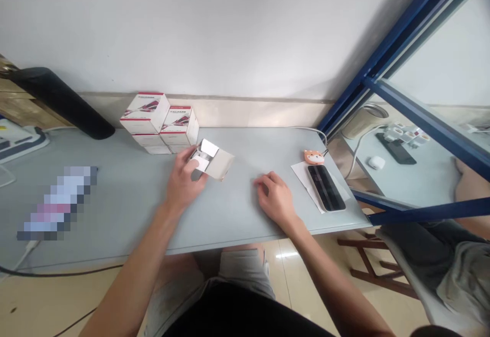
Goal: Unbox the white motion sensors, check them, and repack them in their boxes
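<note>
My left hand (pixel 184 183) grips a small white cardboard box (pixel 214 161) with its flaps open, and something white shows inside it. Behind that hand stand several white boxes with red bands (pixel 145 113), stacked against the wall on the grey table (pixel 126 214). My right hand (pixel 274 198) rests on the tabletop, fingers loosely curled and holding nothing. Nearest to it, a black smartphone (pixel 326 188) lies on a white sheet of paper (pixel 302 176). An orange cartoon dog charm (pixel 314 157) sits just above the phone.
A blurred object (pixel 57 204) lies on the table's left side, and a black cylinder (pixel 57 101) leans at the far left. A blue-framed mirror (pixel 421 112) stands at the right, reflecting the table. A white cable runs along the wall. A wooden stool (pixel 375 265) stands on the floor.
</note>
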A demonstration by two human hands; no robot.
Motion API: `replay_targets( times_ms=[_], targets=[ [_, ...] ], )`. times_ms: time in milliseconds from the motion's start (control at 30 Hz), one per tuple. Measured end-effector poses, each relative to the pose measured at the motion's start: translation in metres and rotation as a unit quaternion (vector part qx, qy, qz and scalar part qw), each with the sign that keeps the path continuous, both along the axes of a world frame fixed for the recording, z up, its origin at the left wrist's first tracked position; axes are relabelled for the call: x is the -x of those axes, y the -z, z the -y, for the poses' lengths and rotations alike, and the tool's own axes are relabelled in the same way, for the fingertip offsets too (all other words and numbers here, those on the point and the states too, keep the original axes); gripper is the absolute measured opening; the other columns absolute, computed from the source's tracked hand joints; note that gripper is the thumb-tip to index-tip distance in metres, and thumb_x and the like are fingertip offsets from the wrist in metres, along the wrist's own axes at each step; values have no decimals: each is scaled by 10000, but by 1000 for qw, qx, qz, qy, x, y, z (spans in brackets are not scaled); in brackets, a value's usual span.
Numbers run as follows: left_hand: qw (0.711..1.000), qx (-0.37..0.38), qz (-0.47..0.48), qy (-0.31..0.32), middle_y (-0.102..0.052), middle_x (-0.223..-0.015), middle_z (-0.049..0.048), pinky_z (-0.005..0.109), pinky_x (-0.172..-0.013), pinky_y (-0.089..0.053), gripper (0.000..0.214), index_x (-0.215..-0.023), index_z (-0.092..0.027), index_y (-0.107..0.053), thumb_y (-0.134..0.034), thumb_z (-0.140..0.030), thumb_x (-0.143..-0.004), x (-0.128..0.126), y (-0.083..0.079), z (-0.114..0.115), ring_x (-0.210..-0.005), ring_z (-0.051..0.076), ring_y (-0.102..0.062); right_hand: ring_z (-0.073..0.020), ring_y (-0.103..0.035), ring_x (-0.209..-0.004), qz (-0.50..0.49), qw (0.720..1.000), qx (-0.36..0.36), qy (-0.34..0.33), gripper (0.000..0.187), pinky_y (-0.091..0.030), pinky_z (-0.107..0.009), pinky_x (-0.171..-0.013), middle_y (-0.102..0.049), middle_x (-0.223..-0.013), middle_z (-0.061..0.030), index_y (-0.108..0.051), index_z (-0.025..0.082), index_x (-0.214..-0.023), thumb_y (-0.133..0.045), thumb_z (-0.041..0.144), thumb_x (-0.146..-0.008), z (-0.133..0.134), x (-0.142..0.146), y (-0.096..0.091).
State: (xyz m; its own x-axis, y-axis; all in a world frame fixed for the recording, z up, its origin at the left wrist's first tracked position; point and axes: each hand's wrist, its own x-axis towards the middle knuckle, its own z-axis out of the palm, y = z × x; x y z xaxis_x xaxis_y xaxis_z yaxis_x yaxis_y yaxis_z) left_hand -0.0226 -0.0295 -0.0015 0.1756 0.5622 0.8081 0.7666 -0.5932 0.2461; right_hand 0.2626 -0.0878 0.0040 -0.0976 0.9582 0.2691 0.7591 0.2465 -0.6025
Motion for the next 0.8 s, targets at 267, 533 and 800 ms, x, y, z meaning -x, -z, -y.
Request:
replay_targets(
  times_ms=[267,533,800],
  targets=[
    [999,-16,-43,-12,-581,-1476,103,383,-958,-640,519,-1351,-279,-576,-725,-95,-890,-1,-5,4,-1273,262,-674,-218,-624,-1238,-111,948,-236,-182,355,-541,-373,-1052,-617,-1317,-143,-513,182,-1369,-434,335,-1059,-70,79,-51],
    [995,-59,-33,67,-514,-1543,102,463,-1053,-620,615,-1259,-242,-569,-832,-64,-733,4,-15,-3,-1362,283,-613,-257,-640,-1129,-143,906,-320,-240,231,-551,-440,-939,-632,-1151,-137,-567,201,-1101,-471,291,-911,-84,77,10],
    [995,-40,39,83,-535,-1571,15,483,-986,-659,481,-761,-221,-390,-777,36,-637,6,-2,-4,-1351,299,-647,-257,-615,-1072,-49,939,-274,-200,157,-517,-442,-938,-645,-1116,-109,-672,230,-811,-597,334,-901,-80,82,13]
  ],
)
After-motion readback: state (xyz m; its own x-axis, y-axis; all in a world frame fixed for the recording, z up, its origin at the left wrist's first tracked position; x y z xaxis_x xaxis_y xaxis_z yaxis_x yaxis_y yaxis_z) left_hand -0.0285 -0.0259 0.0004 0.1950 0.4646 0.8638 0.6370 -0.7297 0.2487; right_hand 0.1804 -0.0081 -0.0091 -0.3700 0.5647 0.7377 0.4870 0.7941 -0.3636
